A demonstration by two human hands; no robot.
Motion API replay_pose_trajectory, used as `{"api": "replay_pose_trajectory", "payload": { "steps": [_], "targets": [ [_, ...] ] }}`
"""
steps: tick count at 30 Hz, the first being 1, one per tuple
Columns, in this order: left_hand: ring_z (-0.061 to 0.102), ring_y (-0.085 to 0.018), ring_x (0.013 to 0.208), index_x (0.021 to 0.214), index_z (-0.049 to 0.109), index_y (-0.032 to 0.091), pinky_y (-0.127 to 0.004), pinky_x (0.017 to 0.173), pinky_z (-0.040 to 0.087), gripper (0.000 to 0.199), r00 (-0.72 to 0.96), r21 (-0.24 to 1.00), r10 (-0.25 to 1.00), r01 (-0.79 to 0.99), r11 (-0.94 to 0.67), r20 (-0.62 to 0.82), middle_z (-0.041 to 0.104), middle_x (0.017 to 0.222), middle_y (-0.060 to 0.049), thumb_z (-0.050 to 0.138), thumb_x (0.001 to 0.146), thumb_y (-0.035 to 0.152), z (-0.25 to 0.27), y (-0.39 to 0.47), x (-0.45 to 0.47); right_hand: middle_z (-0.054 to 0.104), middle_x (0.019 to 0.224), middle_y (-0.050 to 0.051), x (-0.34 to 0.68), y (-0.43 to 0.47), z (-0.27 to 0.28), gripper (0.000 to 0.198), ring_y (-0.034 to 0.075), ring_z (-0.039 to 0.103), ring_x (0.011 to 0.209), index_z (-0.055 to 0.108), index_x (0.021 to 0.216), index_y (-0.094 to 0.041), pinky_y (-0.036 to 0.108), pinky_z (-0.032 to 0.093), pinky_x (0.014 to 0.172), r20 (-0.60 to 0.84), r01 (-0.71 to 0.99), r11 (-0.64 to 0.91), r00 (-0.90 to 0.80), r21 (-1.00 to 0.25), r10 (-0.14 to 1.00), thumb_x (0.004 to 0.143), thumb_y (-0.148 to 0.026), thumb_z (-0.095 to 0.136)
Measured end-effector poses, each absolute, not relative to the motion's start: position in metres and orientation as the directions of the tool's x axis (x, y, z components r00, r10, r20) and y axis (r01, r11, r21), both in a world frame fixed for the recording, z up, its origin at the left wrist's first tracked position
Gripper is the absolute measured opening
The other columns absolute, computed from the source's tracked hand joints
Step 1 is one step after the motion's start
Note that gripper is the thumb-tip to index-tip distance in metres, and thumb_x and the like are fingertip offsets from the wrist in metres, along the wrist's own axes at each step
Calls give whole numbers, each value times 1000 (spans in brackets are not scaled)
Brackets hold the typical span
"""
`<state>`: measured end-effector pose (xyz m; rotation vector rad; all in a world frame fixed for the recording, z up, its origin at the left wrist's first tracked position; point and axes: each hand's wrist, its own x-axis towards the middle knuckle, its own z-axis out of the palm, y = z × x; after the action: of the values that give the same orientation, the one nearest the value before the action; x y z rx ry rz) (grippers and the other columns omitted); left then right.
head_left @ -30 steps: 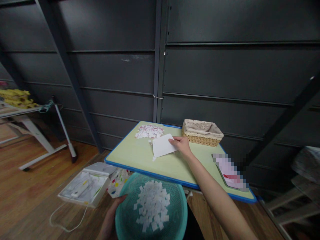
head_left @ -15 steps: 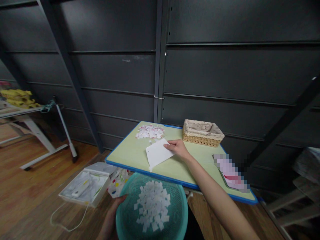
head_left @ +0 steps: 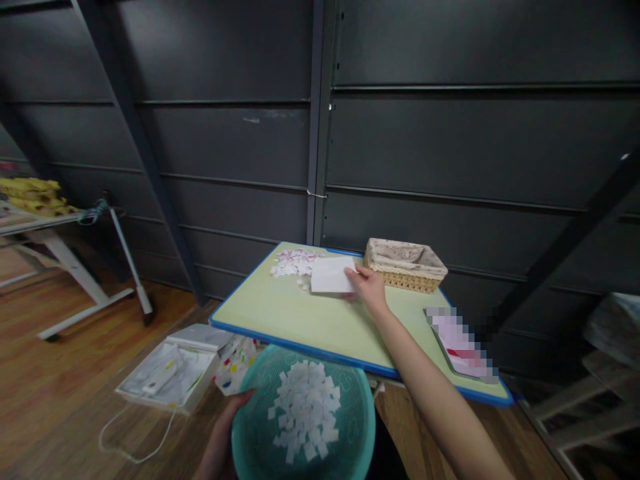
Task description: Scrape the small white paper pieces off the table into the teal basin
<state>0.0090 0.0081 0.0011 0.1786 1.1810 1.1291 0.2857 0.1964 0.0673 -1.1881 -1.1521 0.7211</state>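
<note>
My right hand (head_left: 369, 287) pinches the right end of a white card (head_left: 331, 275), held over the far part of the pale green table (head_left: 280, 313). Just left of the card lies a loose pile of small paper pieces (head_left: 294, 263), some with pinkish marks. My left hand (head_left: 231, 417) grips the left rim of a teal plastic basket (head_left: 367, 427) below the table's front edge. Its thumb shows on the rim; the other fingers are hidden beneath. Inside the basket is a heap of small white paper squares (head_left: 307, 413).
A lined wicker basket (head_left: 403, 277) stands at the table's back right. A flat pinkish item (head_left: 460, 343), partly pixelated, lies at the right edge. On the floor at left sits an open white box (head_left: 167, 377) with a cord. A dark panelled wall (head_left: 240, 147) rises behind.
My right hand has moved the card away from the table's front edge, towards the back and slightly right, and levelled it. The left hand and teal basket stay in place.
</note>
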Motion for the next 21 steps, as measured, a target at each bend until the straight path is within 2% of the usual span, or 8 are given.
{"api": "replay_pose_trajectory", "payload": {
  "steps": [3,7,12,17,21],
  "targets": [
    [75,-32,67,125,56,5,-42,66,60,56,-61,652,770,-578,491,-635,73,55,-4,70,74,21,3,8,10,76,95,14,291,203,62,54,28,70,77,76,101,-10,37,54,65,431,294,340,345,-893,834,72,-54,66],
    [74,-31,63,123,58,8,-42,62,60,52,-107,676,768,-561,478,-632,72,52,-1,70,73,19,7,8,12,74,103,12,289,203,58,43,30,71,90,77,100,-16,40,54,80,540,419,402,292,-814,789,79,-50,62],
    [75,-31,69,128,53,6,-41,65,60,61,-91,661,773,-586,468,-628,73,53,-2,72,71,19,6,8,11,74,103,8,279,202,53,36,30,71,91,78,100,-21,38,54,82,610,515,440,221,-736,761,84,-46,59],
    [75,-33,74,134,49,8,-43,70,60,69,-83,636,766,-617,463,-638,76,62,-4,73,71,22,10,9,13,75,100,9,277,203,49,35,27,72,73,78,101,-22,37,55,73,567,543,402,174,-737,805,86,-45,57],
    [75,-34,75,134,49,6,-45,71,60,66,-88,643,754,-590,487,-651,75,58,-5,71,74,22,11,8,14,75,101,8,278,200,52,33,28,71,84,77,103,-23,37,54,76,574,550,387,217,-740,790,86,-43,57]
  ]
}}
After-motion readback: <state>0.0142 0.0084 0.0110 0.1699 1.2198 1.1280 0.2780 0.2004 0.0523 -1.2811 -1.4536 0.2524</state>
